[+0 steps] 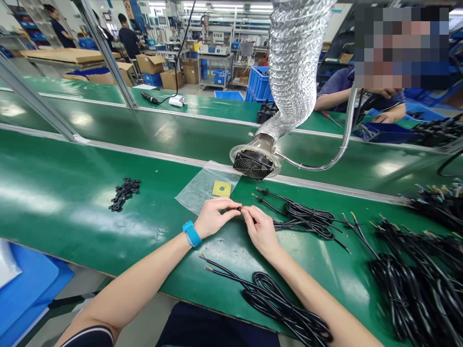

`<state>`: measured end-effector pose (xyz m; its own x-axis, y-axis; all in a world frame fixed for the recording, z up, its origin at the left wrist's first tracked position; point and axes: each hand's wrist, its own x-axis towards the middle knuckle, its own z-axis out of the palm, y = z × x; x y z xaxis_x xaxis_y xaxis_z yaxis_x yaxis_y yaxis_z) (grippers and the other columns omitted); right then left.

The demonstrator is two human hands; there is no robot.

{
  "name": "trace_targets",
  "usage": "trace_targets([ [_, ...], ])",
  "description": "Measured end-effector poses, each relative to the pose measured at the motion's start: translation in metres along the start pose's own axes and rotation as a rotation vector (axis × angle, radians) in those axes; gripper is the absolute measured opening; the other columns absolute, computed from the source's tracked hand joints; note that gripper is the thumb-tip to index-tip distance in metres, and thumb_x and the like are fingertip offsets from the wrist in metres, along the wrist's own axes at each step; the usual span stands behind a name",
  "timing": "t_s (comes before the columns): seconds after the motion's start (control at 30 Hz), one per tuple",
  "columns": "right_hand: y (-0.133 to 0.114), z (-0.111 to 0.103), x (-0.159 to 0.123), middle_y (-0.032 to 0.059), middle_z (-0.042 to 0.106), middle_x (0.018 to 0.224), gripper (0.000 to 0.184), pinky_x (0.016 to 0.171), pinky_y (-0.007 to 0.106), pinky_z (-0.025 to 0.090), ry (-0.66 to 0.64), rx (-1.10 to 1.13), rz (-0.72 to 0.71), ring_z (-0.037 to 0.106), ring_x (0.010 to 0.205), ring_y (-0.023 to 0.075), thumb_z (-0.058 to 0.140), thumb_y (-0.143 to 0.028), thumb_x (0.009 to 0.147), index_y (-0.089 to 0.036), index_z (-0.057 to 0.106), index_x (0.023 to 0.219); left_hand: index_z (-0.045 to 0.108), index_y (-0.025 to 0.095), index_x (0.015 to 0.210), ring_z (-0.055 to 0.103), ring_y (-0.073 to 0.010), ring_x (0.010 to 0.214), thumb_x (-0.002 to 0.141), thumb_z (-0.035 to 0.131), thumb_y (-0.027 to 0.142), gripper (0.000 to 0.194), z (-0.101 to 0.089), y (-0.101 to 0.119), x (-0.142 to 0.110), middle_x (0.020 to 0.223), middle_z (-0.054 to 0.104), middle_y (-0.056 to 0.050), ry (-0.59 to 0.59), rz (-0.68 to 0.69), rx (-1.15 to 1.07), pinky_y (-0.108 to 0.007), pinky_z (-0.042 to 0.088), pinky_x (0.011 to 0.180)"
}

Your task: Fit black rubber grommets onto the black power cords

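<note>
My left hand (213, 218), with a blue band at the wrist, pinches a small black part (238, 208) between thumb and fingers. The fingertips of my right hand (261, 231) are closed on the right end of the same part. Fingers cover most of it, so its shape is unclear. Behind my hands lies a clear plastic bag (197, 185) with a yellow square card (221, 188) with a round hole. Right of my hands are coiled black cables (307, 214) with stripped wire ends. Nearer me, another coiled black cable (269, 294) lies partly under my right forearm.
A pile of small black plastic pieces (124, 194) sits on the green bench (72, 193) at left. An extraction fan (254, 164) hangs from a silver duct (294, 58) beyond my hands. Many cable bundles (401, 279) fill the right side. Across the bench sits a co-worker (336, 89).
</note>
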<state>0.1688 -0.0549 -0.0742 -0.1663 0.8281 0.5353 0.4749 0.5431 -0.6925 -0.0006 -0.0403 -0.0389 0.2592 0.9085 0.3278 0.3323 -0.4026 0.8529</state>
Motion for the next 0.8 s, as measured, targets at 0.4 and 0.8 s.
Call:
trace_targets([
  [0.4, -0.002, -0.003, -0.002, 0.0021, 0.055, 0.063, 0.025, 0.052, 0.026, 0.041, 0.009, -0.005, -0.059, 0.052, 0.056, 0.0139, 0.045, -0.025, 0.097, -0.018, 0.066, 0.084, 0.077, 0.02, 0.084, 0.067, -0.0188, 0.078, 0.081, 0.07, 0.029, 0.011, 0.003, 0.0, -0.002, 0.084, 0.074, -0.006, -0.028, -0.012, -0.017, -0.03, 0.053, 0.075],
  [0.8, -0.019, -0.032, 0.019, 0.004, 0.066, 0.071, 0.024, 0.057, 0.026, 0.048, -0.003, -0.1, -0.062, 0.061, 0.061, 0.015, 0.048, -0.027, 0.095, -0.019, 0.068, 0.085, 0.068, 0.019, 0.117, 0.068, -0.0191, 0.082, 0.07, 0.079, 0.034, 0.051, 0.0, -0.007, 0.001, 0.096, 0.073, -0.007, -0.004, -0.12, -0.184, -0.034, 0.056, 0.081],
])
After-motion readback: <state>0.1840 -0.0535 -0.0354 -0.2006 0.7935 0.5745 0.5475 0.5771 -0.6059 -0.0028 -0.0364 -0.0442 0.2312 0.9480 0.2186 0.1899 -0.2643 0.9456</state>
